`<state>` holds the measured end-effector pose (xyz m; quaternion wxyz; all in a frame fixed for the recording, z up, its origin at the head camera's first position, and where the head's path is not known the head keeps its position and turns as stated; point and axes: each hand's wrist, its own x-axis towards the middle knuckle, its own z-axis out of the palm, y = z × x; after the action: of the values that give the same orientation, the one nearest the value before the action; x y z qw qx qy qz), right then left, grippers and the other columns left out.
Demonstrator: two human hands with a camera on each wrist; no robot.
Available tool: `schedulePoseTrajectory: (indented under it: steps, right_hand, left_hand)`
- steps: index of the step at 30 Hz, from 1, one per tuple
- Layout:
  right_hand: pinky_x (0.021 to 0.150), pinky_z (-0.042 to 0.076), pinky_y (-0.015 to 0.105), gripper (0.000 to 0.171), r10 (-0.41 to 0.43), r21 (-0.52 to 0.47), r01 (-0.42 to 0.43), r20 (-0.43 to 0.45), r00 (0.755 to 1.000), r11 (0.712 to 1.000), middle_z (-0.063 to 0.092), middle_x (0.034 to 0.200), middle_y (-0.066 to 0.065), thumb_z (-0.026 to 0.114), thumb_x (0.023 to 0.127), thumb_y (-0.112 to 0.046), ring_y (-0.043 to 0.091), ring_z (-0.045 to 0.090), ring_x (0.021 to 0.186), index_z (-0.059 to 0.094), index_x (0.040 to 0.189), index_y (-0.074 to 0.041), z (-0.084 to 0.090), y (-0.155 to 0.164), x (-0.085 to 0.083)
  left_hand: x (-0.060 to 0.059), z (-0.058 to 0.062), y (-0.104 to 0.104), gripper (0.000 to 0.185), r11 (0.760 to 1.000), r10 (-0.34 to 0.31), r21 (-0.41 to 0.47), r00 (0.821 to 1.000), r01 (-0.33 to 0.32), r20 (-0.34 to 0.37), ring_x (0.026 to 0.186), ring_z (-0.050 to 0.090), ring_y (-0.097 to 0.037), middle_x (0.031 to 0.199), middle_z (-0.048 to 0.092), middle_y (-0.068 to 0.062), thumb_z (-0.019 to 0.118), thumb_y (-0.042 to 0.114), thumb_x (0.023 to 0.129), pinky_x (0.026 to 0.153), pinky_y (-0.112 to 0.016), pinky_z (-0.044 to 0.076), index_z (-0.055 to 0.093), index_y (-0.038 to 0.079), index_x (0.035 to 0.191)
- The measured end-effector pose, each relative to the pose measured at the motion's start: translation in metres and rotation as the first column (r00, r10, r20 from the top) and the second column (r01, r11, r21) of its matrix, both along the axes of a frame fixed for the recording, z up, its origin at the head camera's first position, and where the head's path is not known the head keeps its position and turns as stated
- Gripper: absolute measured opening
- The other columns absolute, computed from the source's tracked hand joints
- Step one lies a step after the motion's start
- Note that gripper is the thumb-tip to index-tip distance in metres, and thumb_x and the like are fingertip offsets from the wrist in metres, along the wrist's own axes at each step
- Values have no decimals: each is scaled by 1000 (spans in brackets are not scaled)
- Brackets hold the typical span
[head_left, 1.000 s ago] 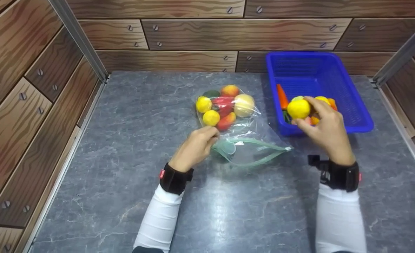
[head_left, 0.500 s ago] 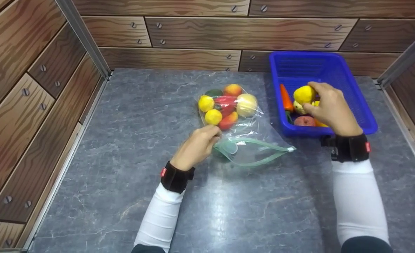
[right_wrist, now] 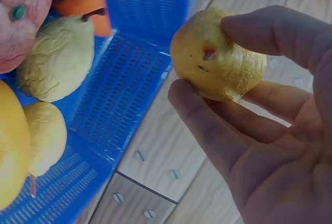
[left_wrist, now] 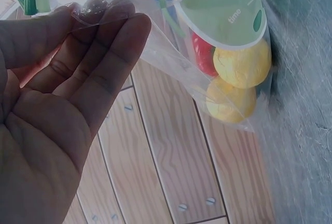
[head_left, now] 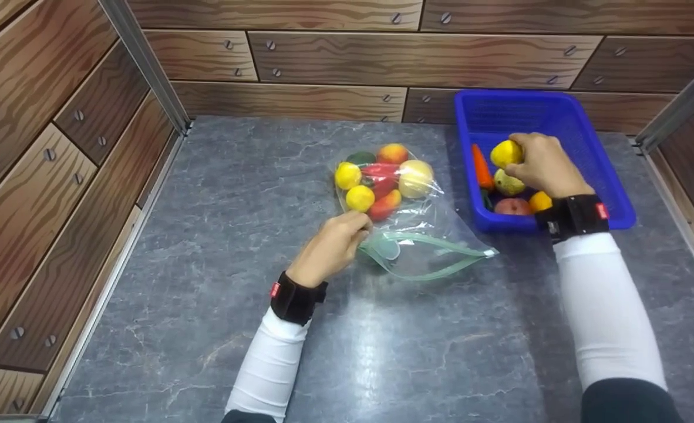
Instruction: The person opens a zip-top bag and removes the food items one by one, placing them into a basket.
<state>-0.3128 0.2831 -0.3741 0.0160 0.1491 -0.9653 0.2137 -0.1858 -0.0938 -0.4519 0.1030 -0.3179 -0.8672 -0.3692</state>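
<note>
My right hand (head_left: 543,164) holds a yellow lemon (head_left: 505,153) (right_wrist: 217,55) between thumb and fingers, above the inside of the blue basket (head_left: 602,158). My left hand (head_left: 335,244) pinches the edge of a clear zip bag (head_left: 417,235) (left_wrist: 171,47) near its green opening. The bag lies on the grey marble table (head_left: 206,223) and holds several fruits, among them yellow lemons (head_left: 348,175) (left_wrist: 241,63), a peach (head_left: 393,154) and a pale round fruit (head_left: 415,178).
In the basket lie a carrot (head_left: 481,166), a pale pear (head_left: 508,183) (right_wrist: 59,60), a red apple (head_left: 512,206) and an orange fruit (head_left: 539,201). Wood-pattern walls (head_left: 323,53) close in the table at the back and both sides.
My right hand has carried the lemon from the basket's near edge farther back and deeper over the basket. My left hand has kept its pinch on the bag.
</note>
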Motion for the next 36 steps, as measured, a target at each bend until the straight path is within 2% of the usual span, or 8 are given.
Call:
schedulePoseTrajectory:
  steps: [8,11,15,21,27,32,36]
  right_hand:
    - [88,50,63,55,-39,20,38,65,997,999,60,117,41,71,86,-7,51,59,98,53,132,17,-18,4,-24]
    - [84,49,63,54,-82,26,81,76,994,996,60,111,40,71,87,-12,51,58,95,51,129,17,-20,4,-31]
    - [83,49,66,53,-111,84,102,115,987,991,57,107,41,70,87,-17,53,58,94,46,122,16,-21,6,-39]
    - [86,49,67,49,-87,150,64,151,985,987,59,108,40,74,80,-13,54,59,97,54,116,14,-24,11,-48]
    - [86,48,67,40,-63,195,34,145,987,980,60,108,40,69,86,-13,54,58,97,59,112,15,-24,9,-53]
    - [87,49,65,40,-60,259,6,203,977,966,60,106,39,64,88,-17,53,58,97,57,109,16,-25,6,-59]
    - [88,48,62,44,-74,260,5,256,964,966,58,107,36,58,92,-24,49,57,98,55,114,14,-23,4,-59]
  left_hand:
    - [2,-1,0,6,1000,3,-3,1000,-3,21,90,66,-21,97,69,-9,64,-1,98,82,-25,58,69,2,100]
    - [2,-1,0,6,1000,3,-1,1000,-3,17,90,66,-22,97,69,-9,63,-1,98,81,-25,58,68,2,100]
    - [1,-1,0,6,1000,0,6,1000,0,17,89,66,-22,97,69,-9,63,0,99,81,-24,58,68,1,100]
    - [0,-1,1,5,1000,6,-8,1000,-6,23,89,66,-20,97,69,-9,64,0,99,81,-24,58,69,0,100]
    - [-1,0,0,5,1000,14,-17,999,-13,31,88,65,-19,96,69,-8,64,0,98,80,-24,58,68,2,100]
    - [-1,1,-1,5,1000,17,-18,999,-17,29,89,66,-19,97,69,-9,65,0,98,80,-23,58,69,2,100]
    - [-1,1,-2,5,1000,23,-22,999,-23,23,89,65,-18,96,69,-7,64,1,98,80,-22,58,69,3,100]
